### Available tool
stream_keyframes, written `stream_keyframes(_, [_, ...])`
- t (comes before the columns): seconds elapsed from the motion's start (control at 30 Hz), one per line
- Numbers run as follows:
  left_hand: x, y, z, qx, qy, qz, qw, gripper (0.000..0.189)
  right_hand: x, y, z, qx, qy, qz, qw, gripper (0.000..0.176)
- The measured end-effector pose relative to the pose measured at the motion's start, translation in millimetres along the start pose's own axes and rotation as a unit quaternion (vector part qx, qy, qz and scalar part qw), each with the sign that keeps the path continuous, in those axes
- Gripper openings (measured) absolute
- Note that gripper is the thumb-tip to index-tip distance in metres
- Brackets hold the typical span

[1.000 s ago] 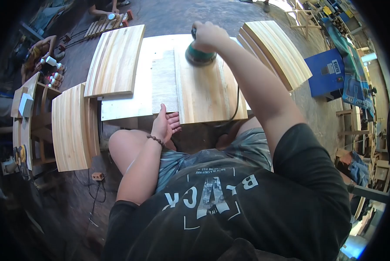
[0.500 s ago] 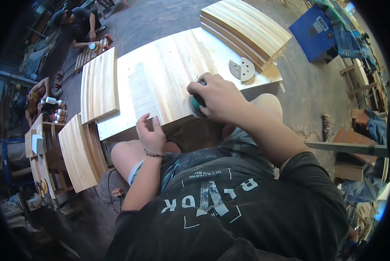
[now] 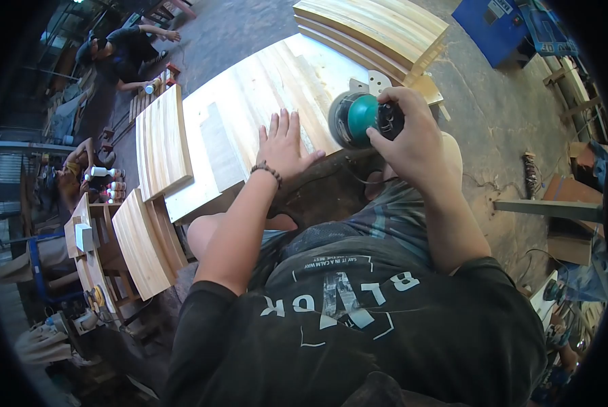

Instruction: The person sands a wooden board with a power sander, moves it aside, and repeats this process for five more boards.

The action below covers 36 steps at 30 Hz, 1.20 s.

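Note:
My right hand (image 3: 409, 136) is wrapped round a green and black sander (image 3: 359, 119), tilted at the right edge of a striped wooden panel (image 3: 263, 85). Flat on that panel, fingers spread, lies my left hand (image 3: 283, 146), with a beaded bracelet at its wrist. The panel rests on a white board (image 3: 195, 197). A grey strip (image 3: 221, 146) lies along the panel's left part. Behind the sander, a perforated sanding disc (image 3: 378, 81) is partly hidden.
Stacked panels (image 3: 372, 30) stand at the upper right, with more panels (image 3: 161, 146) at the left. A blue box (image 3: 487, 30) is at the far right. Two people (image 3: 117, 57) crouch at the upper left; one bends by white bottles (image 3: 102, 172).
My right hand has moved right with the sander, which now shows its green body. My left hand has moved up and right and now lies flat on the panel.

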<state>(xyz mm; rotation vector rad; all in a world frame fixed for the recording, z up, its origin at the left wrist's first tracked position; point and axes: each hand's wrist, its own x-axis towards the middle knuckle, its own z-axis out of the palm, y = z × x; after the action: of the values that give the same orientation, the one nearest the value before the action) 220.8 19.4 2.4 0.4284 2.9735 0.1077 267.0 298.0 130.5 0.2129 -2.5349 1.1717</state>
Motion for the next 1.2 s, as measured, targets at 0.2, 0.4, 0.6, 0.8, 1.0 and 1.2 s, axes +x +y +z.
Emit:
stream_keyframes(0.2, [-1, 13, -7, 0.041, -0.014, 0.031, 0.999, 0.121, -11, 14, -17, 0.015, 0.015, 0.027, 0.999, 0.05])
stream_keyframes(0.4, [-34, 14, 38, 0.029, 0.081, 0.1, 0.991, 0.076, -14, 23, -26, 0.023, 0.027, 0.034, 0.999, 0.051])
stream_keyframes(0.6, [-39, 10, 35, 0.064, 0.135, 0.098, 0.984, 0.064, -21, 24, -38, 0.009, 0.027, 0.043, 0.999, 0.051])
stream_keyframes(0.8, [-73, -12, -43, -0.029, 0.224, 0.119, 0.967, 0.074, -26, 30, -45, 0.02, 0.048, 0.046, 0.998, 0.053])
stream_keyframes(1.0, [-140, -29, -146, -0.359, 0.307, -0.067, 0.879, 0.066, -22, 32, -40, 0.02, 0.054, 0.048, 0.997, 0.054])
stream_keyframes(1.2, [-174, -48, -131, -0.712, 0.364, -0.16, 0.579, 0.061, -17, 29, -32, 0.012, 0.047, 0.025, 0.998, 0.054])
